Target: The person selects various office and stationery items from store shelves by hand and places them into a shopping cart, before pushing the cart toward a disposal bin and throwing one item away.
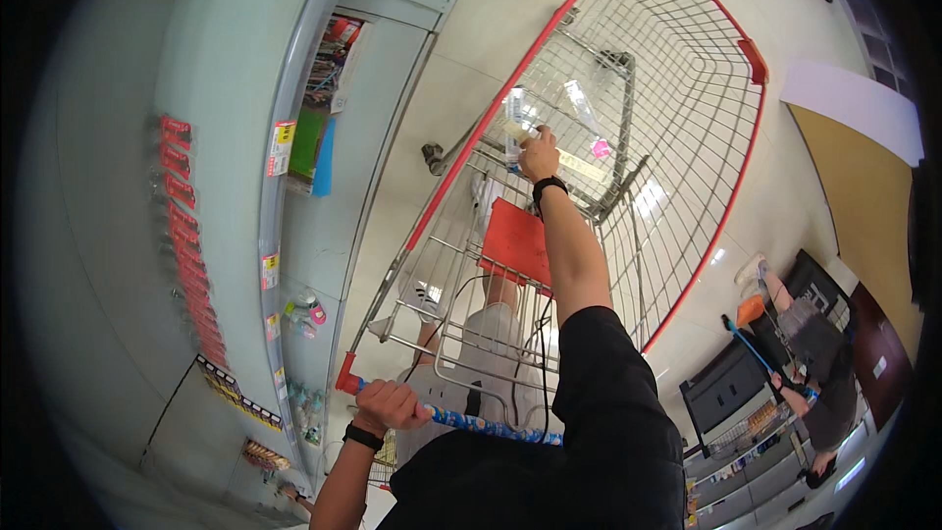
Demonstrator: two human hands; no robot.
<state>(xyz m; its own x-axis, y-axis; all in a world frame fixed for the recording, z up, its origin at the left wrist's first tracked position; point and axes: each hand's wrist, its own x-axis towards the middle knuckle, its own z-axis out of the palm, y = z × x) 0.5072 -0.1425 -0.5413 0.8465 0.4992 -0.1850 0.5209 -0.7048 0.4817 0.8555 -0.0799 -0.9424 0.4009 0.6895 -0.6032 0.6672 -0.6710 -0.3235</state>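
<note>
My left hand [392,404] is wrapped round the blue patterned handle [491,427] of a wire shopping cart [754,61] with red rim rails. Stretched forward into the basket, my right hand [539,155] has its fingers bent at a clear plastic package [514,110] with pale contents. Part of that package lies hidden behind the fingers. Just right of it rests a clear, slim item [581,103], with a pink piece [601,148] close by. A red panel [517,240] of the fold-down seat lies below my right forearm.
Grey shelving [235,69] runs along the left, with red hanging packets [182,226] and several price tags. Small bottles [306,314] stand on a lower shelf. At the right, another person [822,363] holds a blue stick near black crates [726,383].
</note>
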